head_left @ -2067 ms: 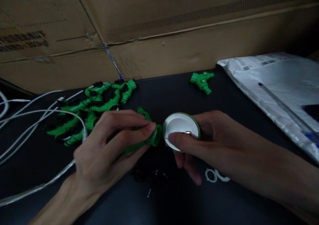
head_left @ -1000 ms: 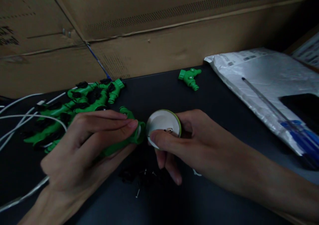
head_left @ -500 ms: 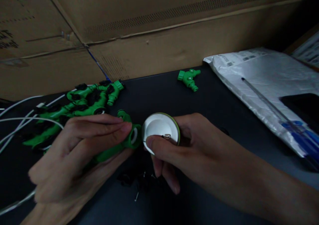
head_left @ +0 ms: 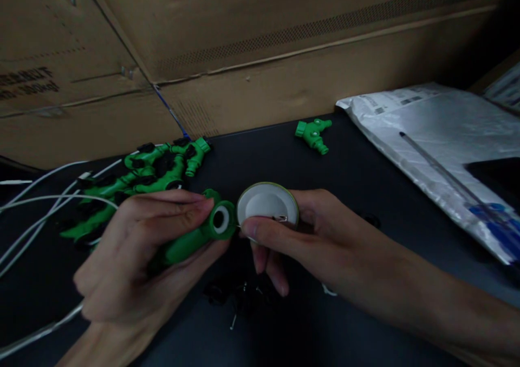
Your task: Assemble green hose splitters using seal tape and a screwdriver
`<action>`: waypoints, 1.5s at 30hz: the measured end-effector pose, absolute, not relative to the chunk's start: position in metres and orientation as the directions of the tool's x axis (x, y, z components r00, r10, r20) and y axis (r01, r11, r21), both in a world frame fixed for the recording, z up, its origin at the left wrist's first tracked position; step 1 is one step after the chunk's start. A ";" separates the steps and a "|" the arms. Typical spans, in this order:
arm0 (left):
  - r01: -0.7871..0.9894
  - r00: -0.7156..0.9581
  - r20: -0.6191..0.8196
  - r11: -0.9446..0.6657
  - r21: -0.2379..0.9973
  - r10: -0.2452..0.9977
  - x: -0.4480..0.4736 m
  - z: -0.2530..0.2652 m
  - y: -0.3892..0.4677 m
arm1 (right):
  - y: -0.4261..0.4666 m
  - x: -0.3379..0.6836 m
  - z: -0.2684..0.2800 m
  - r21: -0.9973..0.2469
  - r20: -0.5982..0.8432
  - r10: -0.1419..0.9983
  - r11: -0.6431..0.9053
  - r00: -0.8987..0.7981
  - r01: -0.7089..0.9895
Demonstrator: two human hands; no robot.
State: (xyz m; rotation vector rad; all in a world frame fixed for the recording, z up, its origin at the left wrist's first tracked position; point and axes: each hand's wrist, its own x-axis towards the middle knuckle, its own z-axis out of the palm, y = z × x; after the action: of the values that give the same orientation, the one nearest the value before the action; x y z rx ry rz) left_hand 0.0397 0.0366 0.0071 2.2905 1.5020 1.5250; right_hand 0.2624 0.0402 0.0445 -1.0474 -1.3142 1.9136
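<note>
My left hand (head_left: pixel 138 253) is closed around a green hose splitter (head_left: pixel 182 246), whose open end shows a white ring with a dark hole. Between the thumb and fingers of my right hand (head_left: pixel 300 231) is a round pin badge (head_left: pixel 266 199), its pale back and metal clasp facing up. The badge's left edge sits right beside the splitter's open end; a thin tip shows there, and whether it touches is unclear. Small black parts with metal pins (head_left: pixel 238 296) lie on the table below my hands.
More green splitters with black levers (head_left: pixel 158 172) are heaped at the left, beside white cables (head_left: pixel 52 199). A single green splitter (head_left: pixel 314 135) lies at the back. On the right, a silver mailing bag (head_left: pixel 390 118) carries a pen (head_left: pixel 439 166). Cardboard boxes (head_left: pixel 252 85) line the back.
The view has shifted slightly, so everything sits a little further right and lower. The splitter's mouth has turned more toward me, and the badge is tilted flatter. Both hands keep their hold.
</note>
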 end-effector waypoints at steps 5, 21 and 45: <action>0.743 0.124 0.667 -0.514 0.428 0.734 0.046 0.009 0.034 | 0.039 0.262 0.041 -0.926 -0.271 0.802 -0.368 -0.532 -0.084; 0.709 0.113 0.757 -0.586 0.392 0.643 0.052 0.005 0.032 | 0.032 0.259 0.036 -0.884 -0.264 0.801 -0.424 -0.538 -0.197; 0.579 -0.009 0.744 -0.603 0.549 0.668 0.052 -0.001 0.037 | 0.033 0.262 0.037 -0.768 -0.273 0.763 -0.540 -0.586 -0.345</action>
State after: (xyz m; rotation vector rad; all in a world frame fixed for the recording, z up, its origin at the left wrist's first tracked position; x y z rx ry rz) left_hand 0.0518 0.0372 -0.0010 2.1526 1.3603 1.6993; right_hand 0.2624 0.0326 0.0374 -0.7975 -0.8908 2.1440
